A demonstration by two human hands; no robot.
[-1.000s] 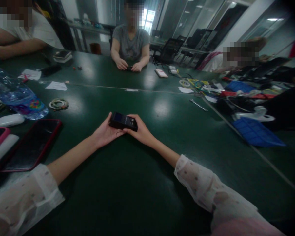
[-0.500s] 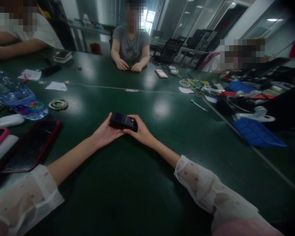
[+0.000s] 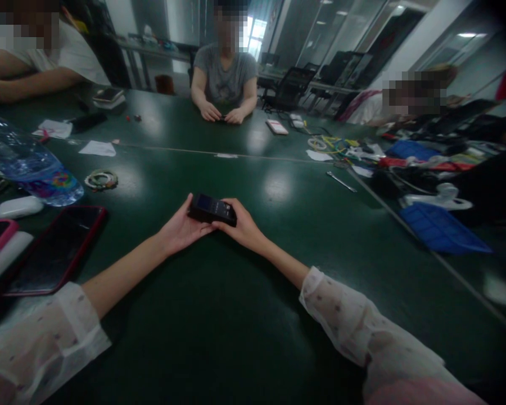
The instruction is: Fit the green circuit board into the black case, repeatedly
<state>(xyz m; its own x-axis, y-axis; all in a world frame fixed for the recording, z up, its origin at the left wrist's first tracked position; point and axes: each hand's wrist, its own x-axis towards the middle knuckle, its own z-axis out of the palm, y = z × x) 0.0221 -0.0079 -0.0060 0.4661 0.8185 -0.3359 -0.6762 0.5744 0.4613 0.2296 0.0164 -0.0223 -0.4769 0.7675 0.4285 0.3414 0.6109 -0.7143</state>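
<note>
Clasping black device [image 3: 213, 211], left hand [image 3: 180, 228] and right hand [image 3: 243, 225] unmoved, pale blur [image 3: 504, 288] (far right) larger

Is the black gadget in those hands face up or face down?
Face up: the gadget shows its dark screen and pale marks on top.

Handheld device [image 3: 211, 209]: over the table [image 3: 194, 315], left hand [image 3: 179, 228] at its left end, right hand [image 3: 244, 226] at its right.
Phone [image 3: 53, 250]: toward the table's left edge.
Bottle [image 3: 37, 163]: behind the phone.
Bracelets [image 3: 91, 181]: right of the bottle.
Wrench [image 3: 340, 181]: beyond the right hand.
Tray [image 3: 442, 228]: right of the wrench.
Cables [image 3: 329, 144]: behind the wrench, seemingly toward the far right corner; dim there.
</note>
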